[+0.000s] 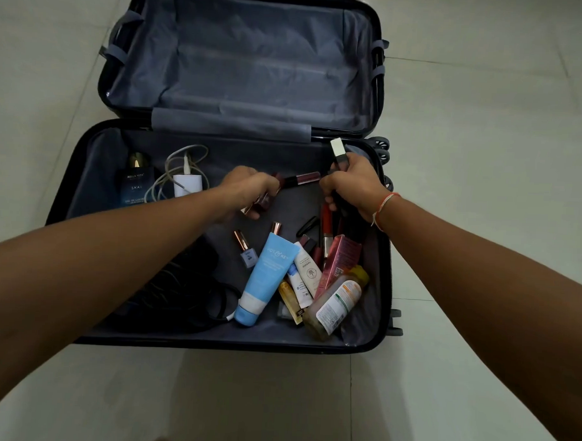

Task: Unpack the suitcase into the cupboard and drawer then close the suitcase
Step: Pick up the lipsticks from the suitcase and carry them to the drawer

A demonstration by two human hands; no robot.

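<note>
While the suitcase [211,342] lies open flat on the floor [485,162], both hands grip small cosmetics over its near half.
Left hand [247,191] curled round dark lip-gloss tubes [298,180]; right hand [351,186] clenched on a white-capped tube [338,152]. Blue tube [267,279] and bottles toward near right corner; perfume box [132,186], white charger [186,184] at far left.

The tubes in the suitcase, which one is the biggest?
The light blue tube, lying near the middle of the suitcase with its cap toward the person. It is far longer and fatter than the small white tube and yellow tube beside it.
</note>
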